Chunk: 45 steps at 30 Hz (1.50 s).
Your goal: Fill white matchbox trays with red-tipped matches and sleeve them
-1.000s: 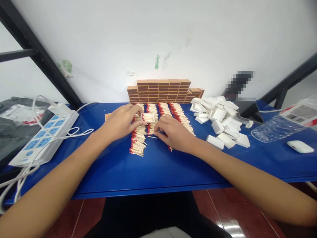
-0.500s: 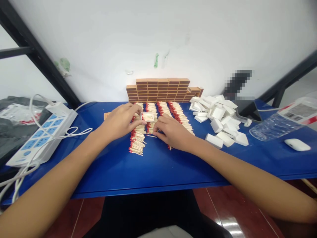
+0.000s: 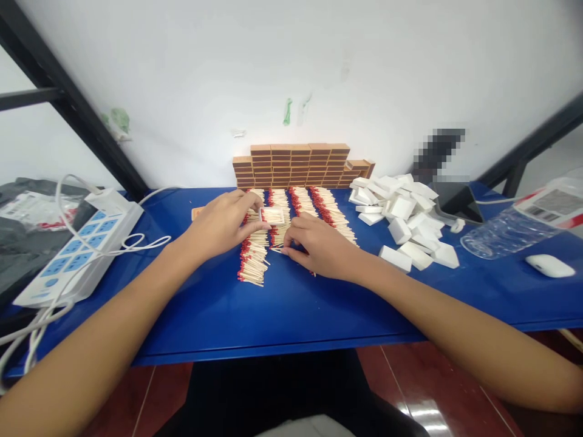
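Observation:
My left hand [image 3: 228, 218] holds a small white matchbox tray [image 3: 279, 213] between thumb and fingers, with red-tipped matches lying in it. Just below and to the right, my right hand [image 3: 316, 246] is closed in a pinch at the near end of the second row of matches. A single match [image 3: 275, 248] pokes out from its thumb and fingertip. Under and around both hands lie rows of red-headed matches, among them the leftmost row [image 3: 253, 261] and the rightmost row [image 3: 334, 215]. My right hand hides part of the third row.
Brown matchboxes [image 3: 291, 167] are stacked against the wall. White empty trays [image 3: 403, 209] lie heaped to the right, near a phone [image 3: 458, 200], a plastic bottle [image 3: 501, 233] and a white case [image 3: 549, 265]. At the left are a power strip [image 3: 82, 255] and cables.
My right hand's fingers have closed further around a match at the near end of the second row. My left hand and the tray have barely moved.

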Motion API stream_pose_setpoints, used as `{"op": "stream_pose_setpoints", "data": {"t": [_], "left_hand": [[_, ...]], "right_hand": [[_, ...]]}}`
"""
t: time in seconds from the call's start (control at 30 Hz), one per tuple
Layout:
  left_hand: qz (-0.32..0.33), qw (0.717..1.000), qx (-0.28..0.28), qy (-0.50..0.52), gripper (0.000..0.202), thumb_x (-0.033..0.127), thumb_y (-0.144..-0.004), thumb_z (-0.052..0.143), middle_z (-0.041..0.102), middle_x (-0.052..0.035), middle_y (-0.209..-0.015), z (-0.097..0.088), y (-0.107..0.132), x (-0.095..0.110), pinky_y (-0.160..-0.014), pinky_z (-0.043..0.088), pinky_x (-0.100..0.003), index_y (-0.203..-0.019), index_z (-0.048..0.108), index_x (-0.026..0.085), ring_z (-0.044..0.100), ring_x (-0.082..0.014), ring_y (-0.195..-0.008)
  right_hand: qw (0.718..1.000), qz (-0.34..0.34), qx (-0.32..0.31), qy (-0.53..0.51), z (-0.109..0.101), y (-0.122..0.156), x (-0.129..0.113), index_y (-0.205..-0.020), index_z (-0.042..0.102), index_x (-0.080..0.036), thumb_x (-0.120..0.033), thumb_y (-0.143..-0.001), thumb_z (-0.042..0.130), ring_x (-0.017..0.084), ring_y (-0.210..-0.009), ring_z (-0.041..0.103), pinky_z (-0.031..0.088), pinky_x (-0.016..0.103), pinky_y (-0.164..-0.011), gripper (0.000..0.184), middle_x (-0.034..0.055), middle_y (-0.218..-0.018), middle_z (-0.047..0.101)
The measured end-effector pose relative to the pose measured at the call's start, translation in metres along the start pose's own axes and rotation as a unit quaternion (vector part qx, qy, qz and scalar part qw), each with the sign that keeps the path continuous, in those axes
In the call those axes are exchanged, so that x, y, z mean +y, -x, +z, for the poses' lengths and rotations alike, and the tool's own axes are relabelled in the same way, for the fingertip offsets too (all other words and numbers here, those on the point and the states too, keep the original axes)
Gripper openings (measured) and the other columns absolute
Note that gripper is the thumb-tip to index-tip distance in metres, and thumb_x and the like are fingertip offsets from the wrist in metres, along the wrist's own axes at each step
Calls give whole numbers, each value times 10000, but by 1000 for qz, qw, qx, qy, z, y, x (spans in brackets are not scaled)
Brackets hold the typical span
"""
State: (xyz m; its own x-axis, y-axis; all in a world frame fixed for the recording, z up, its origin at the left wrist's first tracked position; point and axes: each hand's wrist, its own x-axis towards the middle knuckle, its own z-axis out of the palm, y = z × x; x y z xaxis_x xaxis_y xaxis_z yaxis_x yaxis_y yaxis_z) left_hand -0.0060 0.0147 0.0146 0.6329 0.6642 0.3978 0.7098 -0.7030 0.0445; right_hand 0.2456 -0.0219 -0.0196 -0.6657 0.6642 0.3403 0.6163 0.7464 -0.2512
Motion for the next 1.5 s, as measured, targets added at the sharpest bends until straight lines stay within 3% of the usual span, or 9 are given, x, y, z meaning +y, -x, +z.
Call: {"op": "stream_pose_setpoints", "data": {"t": [0.2, 0.53, 0.87, 1.1, 1.4, 1.5], "left_hand": [[-4, 1000, -8, -6, 360, 508, -1007, 561, 700, -120, -1098, -2, -1, 1, -886, 501, -400, -1170, 585, 187, 663, -293, -1023], [-4, 1000, -9, -11, 374, 525, -998, 581, 695, -110, -1082, -1, 0, 0, -871, 500, -384, -1172, 587, 194, 660, -286, -1005], [8, 998, -18, 61, 404, 546, -963, 648, 705, -92, -1120, 2, 0, 10, -897, 511, -385, -1163, 614, 197, 672, -264, -1022], [33, 996, -19, 84, 405, 561, -964, 644, 729, -79, -1127, 4, 0, 18, -901, 509, -382, -1165, 616, 211, 679, -268, -1056], [2, 998, -14, 62, 398, 561, -975, 615, 742, -91, -1118, 3, -1, 13, -899, 511, -398, -1154, 629, 206, 695, -283, -1030], [-32, 999, -4, 33, 395, 568, -967, 622, 757, -86, -1066, 2, -1, 9, -874, 511, -389, -1129, 641, 209, 704, -288, -1002]], "right_hand": [[1000, 2, -1, -4, 2, 0, -3, -879, 640, -184, -274, -1000, 634, 236, -942, 544, 435, 372, -855, 151, 81, -926, 622], [999, -10, -20, 35, 1, 0, -4, -935, 637, -175, -239, -1039, 573, 250, -963, 528, 398, 387, -869, 138, 102, -976, 651], [989, 39, 141, 24, -21, -3, 3, -926, 610, -209, -270, -1042, 530, 268, -900, 501, 412, 448, -857, 153, 95, -921, 621], [990, 35, 130, 41, -18, -4, 1, -899, 609, -204, -242, -1013, 579, 261, -904, 503, 411, 432, -881, 124, 89, -899, 610], [987, 29, 158, 14, -21, -3, 1, -914, 631, -213, -219, -1001, 565, 256, -880, 513, 417, 427, -850, 109, 79, -875, 613], [994, 21, 108, 16, -18, -2, 6, -889, 659, -205, -224, -995, 595, 245, -870, 507, 410, 407, -834, 125, 72, -846, 613]]}}
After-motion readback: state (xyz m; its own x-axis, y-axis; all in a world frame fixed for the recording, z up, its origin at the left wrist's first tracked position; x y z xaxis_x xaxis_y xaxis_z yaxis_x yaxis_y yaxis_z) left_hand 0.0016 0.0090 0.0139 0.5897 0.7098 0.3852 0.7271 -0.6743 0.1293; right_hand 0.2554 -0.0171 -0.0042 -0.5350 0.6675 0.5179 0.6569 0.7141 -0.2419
